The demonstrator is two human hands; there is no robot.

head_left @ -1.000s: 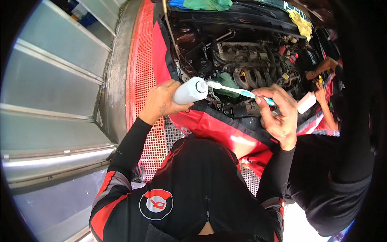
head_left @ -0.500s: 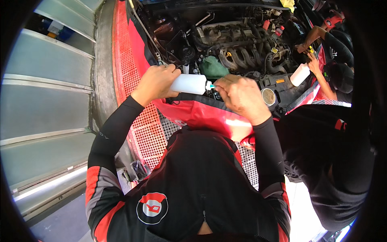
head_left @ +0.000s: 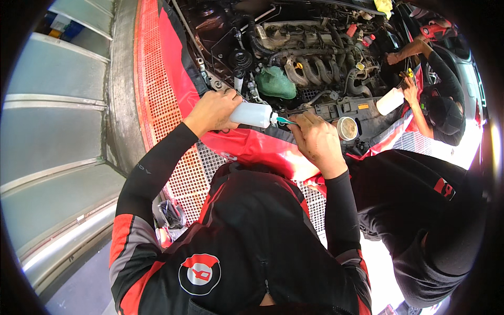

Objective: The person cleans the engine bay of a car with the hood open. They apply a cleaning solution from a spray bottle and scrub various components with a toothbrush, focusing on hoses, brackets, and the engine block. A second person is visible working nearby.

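My left hand (head_left: 216,109) is wrapped round a white plastic bottle (head_left: 251,114), which lies on its side with its narrow mouth toward the right. At that mouth is the end of a thin teal stick (head_left: 284,121), perhaps a small brush; its exact kind is unclear. The stick's other end disappears into the closed fingers of my right hand (head_left: 320,139). Both hands are above the near edge of an open engine bay, over a red fender cover (head_left: 252,150).
Beyond my hands lies the engine (head_left: 307,63), with a green wrapped lump (head_left: 275,83) beside it. A round tub (head_left: 347,128) and another white bottle (head_left: 389,102) are to the right. A co-worker's hand (head_left: 411,90) is near that bottle. Metal shutters (head_left: 58,136) line the left.
My right hand has drawn back slightly from the bottle's mouth, and more of the teal stick shows. The bottle has shifted a little right and down in the picture.
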